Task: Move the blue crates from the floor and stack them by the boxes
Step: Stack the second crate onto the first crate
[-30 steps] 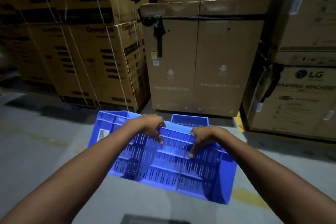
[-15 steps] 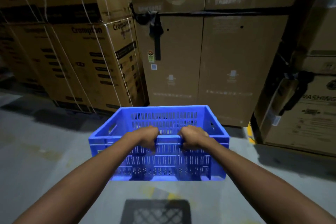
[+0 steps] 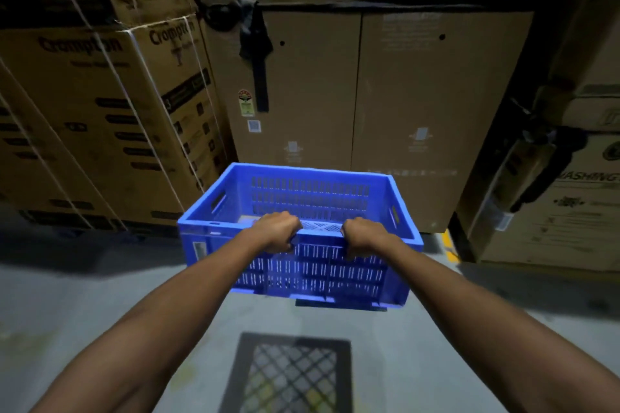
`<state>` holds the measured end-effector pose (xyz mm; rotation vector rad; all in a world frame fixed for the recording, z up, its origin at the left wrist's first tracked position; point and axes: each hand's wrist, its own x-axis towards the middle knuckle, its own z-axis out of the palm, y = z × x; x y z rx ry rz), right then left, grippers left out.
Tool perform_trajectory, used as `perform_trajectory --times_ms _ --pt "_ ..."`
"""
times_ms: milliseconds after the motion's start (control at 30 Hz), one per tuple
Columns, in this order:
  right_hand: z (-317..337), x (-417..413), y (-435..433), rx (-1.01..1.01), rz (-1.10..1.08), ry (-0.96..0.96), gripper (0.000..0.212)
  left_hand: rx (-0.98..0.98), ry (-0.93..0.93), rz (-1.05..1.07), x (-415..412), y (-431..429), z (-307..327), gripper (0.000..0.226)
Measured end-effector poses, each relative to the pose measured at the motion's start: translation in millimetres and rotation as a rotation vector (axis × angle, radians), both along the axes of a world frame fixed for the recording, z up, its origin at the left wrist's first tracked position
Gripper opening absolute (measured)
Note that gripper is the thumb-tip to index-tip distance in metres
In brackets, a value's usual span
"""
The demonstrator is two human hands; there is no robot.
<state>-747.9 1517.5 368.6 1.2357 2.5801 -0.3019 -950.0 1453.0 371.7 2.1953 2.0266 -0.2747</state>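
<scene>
Right at the middle of the view, a blue crate [image 3: 312,245] hangs in the air in front of the person, upright and roughly level, its open top facing up. Its walls are slotted, with a handle cut-out in each short side, and a pale label sits on the near wall close to the left corner. What shows of the inside through the open top looks empty; only the ribbed floor of the crate is visible between the hands. The left hand [image 3: 277,231] is curled tightly over the near rim, fingers wrapped down onto the outer wall. The right hand [image 3: 364,235] grips the same rim just beside it in the same closed way, and both bare forearms reach forward from the bottom corners of the frame.

Beneath the crate lies a grey concrete floor [image 3: 84,295], with a dark rectangular shadow [image 3: 288,375] of latticed lines cast on it near the bottom edge. A yellow painted mark [image 3: 449,246] shows on the floor to the right of the crate.

Behind the crate stands a tall brown carton [image 3: 369,94] faintly printed "SAMSUNG", girded with a black strap [image 3: 258,54] whose loose end hangs down its front. To the left are stacked cartons [image 3: 100,111] marked "Crompton", bound with white bands. On the right, more boxes [image 3: 570,211] stand, one printed "WASHING". The room is dim, with cardboard filling the whole background.
</scene>
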Motion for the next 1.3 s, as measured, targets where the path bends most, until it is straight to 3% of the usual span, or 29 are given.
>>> perform_trajectory --times_ms 233,400,700,867,1300 --pt "-37 -61 62 0.084 -0.119 0.108 0.014 0.014 0.062 -0.073 -67 84 -29 0.009" --pt "-72 -70 101 0.131 -0.167 0.07 0.024 -0.003 0.092 -0.081 -76 131 -72 0.014" --pt "-152 -70 183 0.115 -0.141 0.071 0.019 -0.057 0.161 0.011 -67 203 -155 0.025" --pt "-210 -91 212 0.058 -0.122 0.067 0.018 -0.082 0.118 0.07 -86 224 -205 0.019" --pt "-463 -205 261 -0.009 -0.114 0.067 0.023 -0.123 0.144 0.073 -198 274 -469 0.028"
